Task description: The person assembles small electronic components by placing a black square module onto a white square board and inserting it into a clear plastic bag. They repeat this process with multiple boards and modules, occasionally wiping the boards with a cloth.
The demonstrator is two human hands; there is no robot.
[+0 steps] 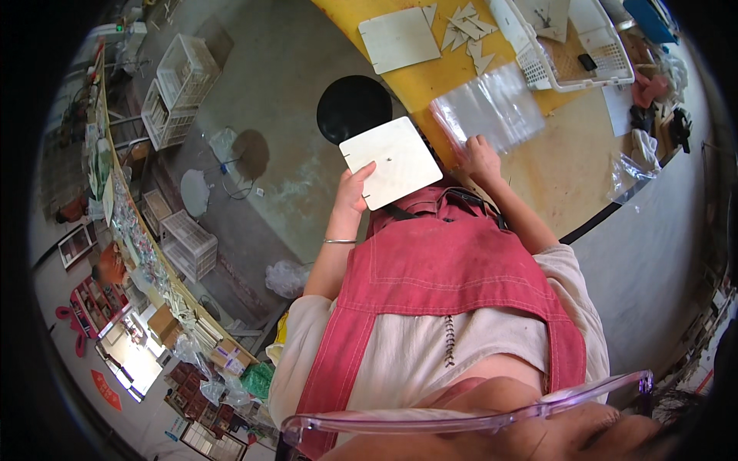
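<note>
My left hand [354, 192] grips a cream-white square board [401, 154] by its left side, thumb on top. The board has rounded corners, short slits along one edge and a small dark mark at its middle. My right hand [482, 160] is closed on the near edge of a stack of clear plastic bags [500, 107], with its fingertips partly hidden. The stack lies flat at the edge of the yellow-covered table [419, 81], and the held board is off the table, over my lap.
On the table are another square white panel [388, 44], several thin triangular pieces [470, 28] and a white plastic basket [615, 67]. A round black stool [350, 104] stands to the left of the table. White crates [188, 73] stand on the floor farther left.
</note>
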